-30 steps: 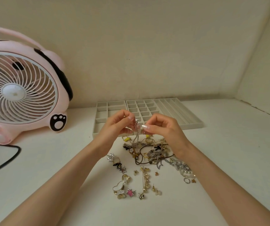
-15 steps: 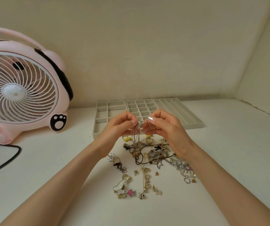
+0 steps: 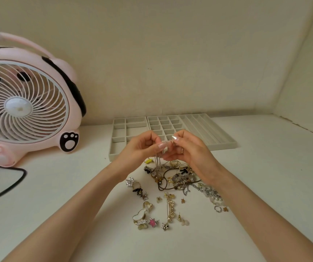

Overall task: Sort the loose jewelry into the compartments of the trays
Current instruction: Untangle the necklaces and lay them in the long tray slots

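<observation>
We note the left hand (image 3: 140, 148) and right hand (image 3: 193, 154) closing the small gap seen a second ago, fingertips now meeting over the hanging silver chain (image 3: 157, 163), right index finger lifted higher, left thumb slid toward it.

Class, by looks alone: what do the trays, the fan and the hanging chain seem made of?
Trays: matte grey, probably plastic or flocked; no shine. Fan: smooth pink plastic, moulded curves, soft sheen. Chain: silvery metal, likely; fine glinting links.

Pink fan (image 3: 22, 108), black cable (image 3: 10, 183)
</observation>
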Available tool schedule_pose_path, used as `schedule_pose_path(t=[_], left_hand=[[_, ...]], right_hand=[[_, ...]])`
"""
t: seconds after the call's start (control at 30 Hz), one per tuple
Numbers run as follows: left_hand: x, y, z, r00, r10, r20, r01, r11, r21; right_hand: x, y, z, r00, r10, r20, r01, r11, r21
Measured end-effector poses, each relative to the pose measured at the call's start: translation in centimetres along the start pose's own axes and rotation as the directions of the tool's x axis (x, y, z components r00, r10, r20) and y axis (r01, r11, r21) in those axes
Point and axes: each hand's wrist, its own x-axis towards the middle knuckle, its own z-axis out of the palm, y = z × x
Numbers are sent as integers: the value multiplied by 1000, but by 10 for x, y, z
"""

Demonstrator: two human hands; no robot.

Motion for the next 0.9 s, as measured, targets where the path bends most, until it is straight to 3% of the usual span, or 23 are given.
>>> schedule_pose_path(t=[0.27, 0.37, 0.5, 0.6, 0.9], left_hand=[[0, 1, 1, 998, 11, -58, -10, 1000, 12], [1, 2, -2, 995, 3, -96, -15, 991, -132], [4, 7, -11, 976, -21, -216, -77, 897, -435], [5, 11, -19, 946, -24, -322, -168, 814, -556], [3, 21, -34, 886, -10, -463, -272, 798, -538]], right_hand=[[-2, -2, -1, 995, 11, 103, -15, 999, 39], [-4, -6, -5, 991, 14, 134, -12, 1000, -14], [-2, -9, -15, 998, -4, 55, 10, 994, -112], [0, -11, -22, 999, -30, -18, 27, 987, -158], [2, -9, -32, 991, -44, -129, 1, 949, -314]])
